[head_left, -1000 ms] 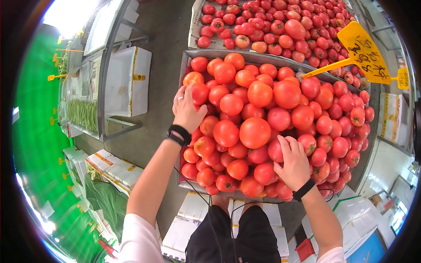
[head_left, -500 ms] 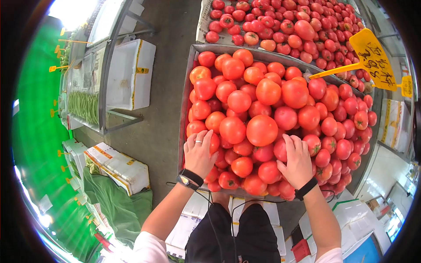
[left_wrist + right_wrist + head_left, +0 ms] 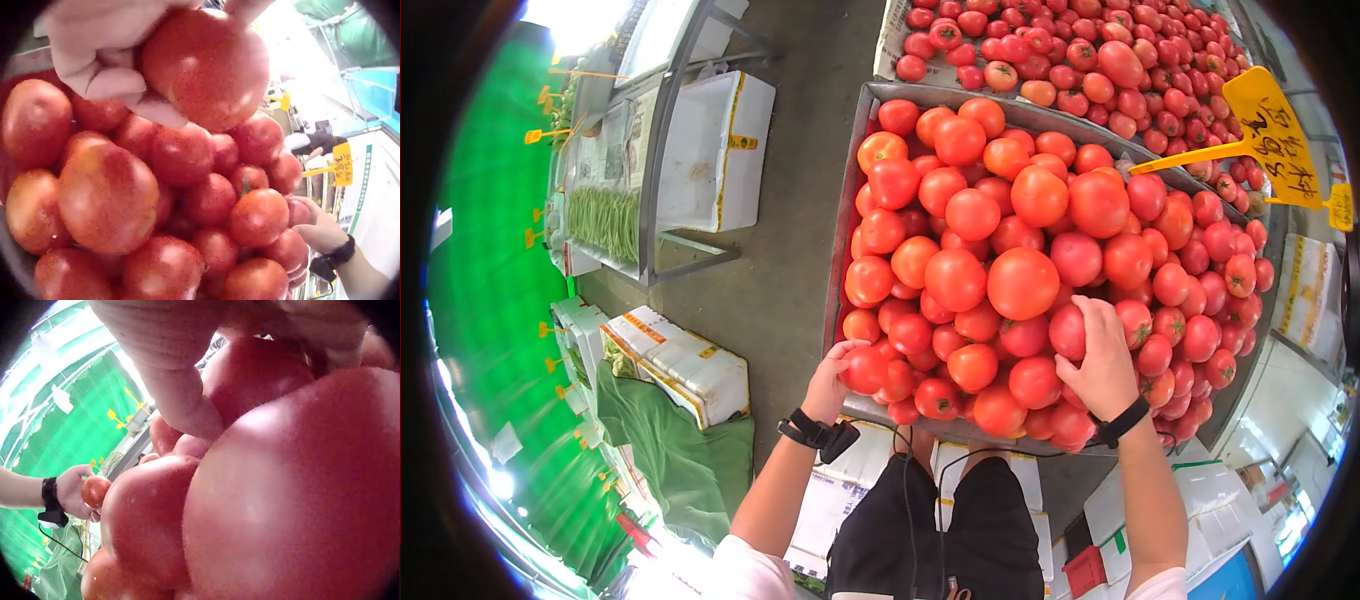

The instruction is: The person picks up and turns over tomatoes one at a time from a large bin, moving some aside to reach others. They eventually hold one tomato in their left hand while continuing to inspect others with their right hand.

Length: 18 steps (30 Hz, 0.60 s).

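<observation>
My left hand (image 3: 828,383) grips a red tomato (image 3: 864,371) at the near left corner of a heaped tomato bin. In the left wrist view the fingers and thumb curl round this tomato (image 3: 209,69), held just above the others in the heap. Over the near right part of the pile, my right hand (image 3: 1103,365) has thumb and fingers round a pinkish tomato (image 3: 1068,332). That tomato (image 3: 250,378) shows between thumb and fingers in the right wrist view, lying among its neighbours. Part of it is hidden behind the hand.
The bin's grey rim (image 3: 855,180) runs round the heap. Behind it lie smaller tomatoes (image 3: 1090,60). A yellow price sign (image 3: 1270,135) sticks up at the right. To the left stand a rack with green beans (image 3: 603,220), a white foam box (image 3: 710,150) and a green cloth (image 3: 670,440).
My left hand has come from the far left of the heap to the near left corner and now holds a tomato. The right hand stays at the same tomato. The view has shifted slightly.
</observation>
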{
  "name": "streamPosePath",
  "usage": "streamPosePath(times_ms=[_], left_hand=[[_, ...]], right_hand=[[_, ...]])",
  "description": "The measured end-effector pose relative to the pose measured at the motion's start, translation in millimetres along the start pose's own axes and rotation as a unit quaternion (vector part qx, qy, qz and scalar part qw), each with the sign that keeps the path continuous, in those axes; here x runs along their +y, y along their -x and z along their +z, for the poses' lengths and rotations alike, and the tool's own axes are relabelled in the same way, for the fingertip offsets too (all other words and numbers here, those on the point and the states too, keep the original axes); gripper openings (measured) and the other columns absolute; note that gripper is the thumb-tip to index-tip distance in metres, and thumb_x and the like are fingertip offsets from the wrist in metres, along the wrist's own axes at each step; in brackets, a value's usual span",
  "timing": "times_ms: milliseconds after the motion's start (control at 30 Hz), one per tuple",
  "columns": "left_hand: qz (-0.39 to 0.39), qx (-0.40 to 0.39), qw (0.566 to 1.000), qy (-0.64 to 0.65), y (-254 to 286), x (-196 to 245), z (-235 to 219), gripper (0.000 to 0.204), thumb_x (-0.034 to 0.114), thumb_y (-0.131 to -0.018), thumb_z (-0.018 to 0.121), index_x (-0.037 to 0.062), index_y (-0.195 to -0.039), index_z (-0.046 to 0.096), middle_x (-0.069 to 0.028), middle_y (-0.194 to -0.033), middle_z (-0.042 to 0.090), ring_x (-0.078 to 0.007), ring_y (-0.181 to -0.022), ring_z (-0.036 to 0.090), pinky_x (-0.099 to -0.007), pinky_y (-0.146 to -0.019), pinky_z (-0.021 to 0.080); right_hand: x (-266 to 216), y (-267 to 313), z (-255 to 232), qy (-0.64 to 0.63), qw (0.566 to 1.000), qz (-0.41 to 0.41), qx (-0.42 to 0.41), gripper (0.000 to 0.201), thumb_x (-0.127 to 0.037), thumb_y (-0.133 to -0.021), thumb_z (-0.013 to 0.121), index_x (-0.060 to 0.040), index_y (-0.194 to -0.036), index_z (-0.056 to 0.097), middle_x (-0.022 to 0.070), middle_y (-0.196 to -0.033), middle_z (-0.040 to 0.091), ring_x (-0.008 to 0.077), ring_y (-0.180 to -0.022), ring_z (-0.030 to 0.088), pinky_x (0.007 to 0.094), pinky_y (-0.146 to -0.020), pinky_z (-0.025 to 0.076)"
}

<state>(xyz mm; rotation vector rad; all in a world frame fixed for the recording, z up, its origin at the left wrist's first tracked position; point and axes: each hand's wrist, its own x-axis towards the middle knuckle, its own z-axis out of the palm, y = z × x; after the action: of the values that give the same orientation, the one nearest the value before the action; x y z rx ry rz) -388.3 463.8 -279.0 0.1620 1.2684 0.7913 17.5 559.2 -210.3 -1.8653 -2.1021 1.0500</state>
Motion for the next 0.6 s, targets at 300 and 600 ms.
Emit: streamPosePath(times_ms=[300, 600], left_hand=[[0.206, 0.184, 0.875, -0.399, -12.2, -32.0, -24.9, 0.064, 0.024, -0.088, 0.085, 0.0087, -0.144, 0.056, -0.0124, -0.136, 0.062, -0.0271, -0.121, 0.066, -0.0376, -0.103, 0.056], [0.211, 0.18, 0.831, -0.482, -7.0, -38.4, -5.1, 0.075, 0.022, -0.08, 0.088, 0.0024, -0.144, 0.055, -0.0197, -0.135, 0.059, -0.0353, -0.125, 0.061, -0.0442, -0.109, 0.051]], right_hand=[[-3.7, 3.2, -13.5, -0.061, 0.998, 0.017, 0.018, 0.082, -0.001, -0.074, 0.082, -0.0038, -0.148, 0.047, 0.0206, -0.141, 0.052, 0.0416, -0.133, 0.052, 0.0472, -0.116, 0.044], [-52.7, 32.7, -37.6, -0.127, 0.991, 0.045, -0.008, 0.08, -0.007, -0.075, 0.085, -0.0057, -0.147, 0.049, 0.0173, -0.14, 0.053, 0.0353, -0.131, 0.056, 0.0442, -0.113, 0.047]])
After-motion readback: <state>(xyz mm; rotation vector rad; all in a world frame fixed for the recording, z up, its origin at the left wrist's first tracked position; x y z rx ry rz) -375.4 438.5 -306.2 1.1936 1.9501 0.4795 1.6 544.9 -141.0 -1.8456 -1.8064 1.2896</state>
